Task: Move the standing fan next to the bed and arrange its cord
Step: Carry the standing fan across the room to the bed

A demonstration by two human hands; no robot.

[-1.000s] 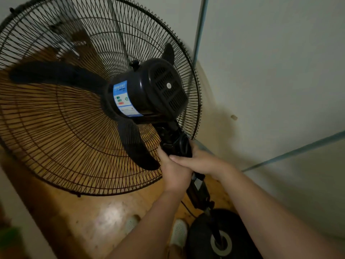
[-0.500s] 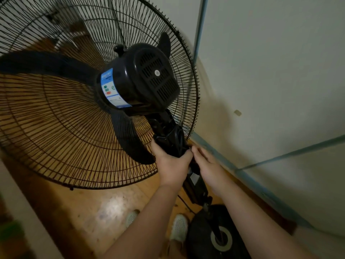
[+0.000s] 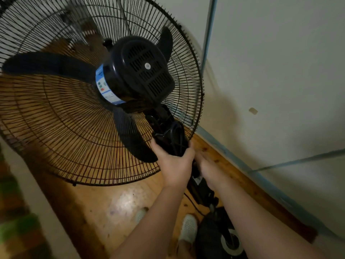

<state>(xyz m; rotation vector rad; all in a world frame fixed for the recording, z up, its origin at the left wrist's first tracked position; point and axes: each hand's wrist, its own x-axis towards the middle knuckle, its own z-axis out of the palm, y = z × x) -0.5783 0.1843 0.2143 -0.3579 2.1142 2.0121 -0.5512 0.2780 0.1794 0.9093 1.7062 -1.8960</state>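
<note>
A black standing fan fills the view, its motor housing [image 3: 141, 71] facing me and its wire cage [image 3: 56, 128] spreading to the left. My left hand [image 3: 175, 165] is wrapped around the fan's neck [image 3: 171, 135] just below the motor. My right hand [image 3: 207, 165] lies blurred against the right side of the pole, fingers fairly straight; I cannot tell whether it grips. The round black base [image 3: 220, 238] stands on the wooden floor at the bottom. A thin black cord [image 3: 192, 202] hangs beside the pole.
A pale wall [image 3: 280, 71] with a blue skirting strip [image 3: 224, 150] runs close along the right. My white shoes [image 3: 188, 228] stand on the wooden floor [image 3: 115, 202] next to the base. A green patterned fabric edge [image 3: 16, 230] lies at the lower left.
The fan head has swung so the motor back faces me more. My right hand has come off its full clasp over the left and slid to the pole's right side.
</note>
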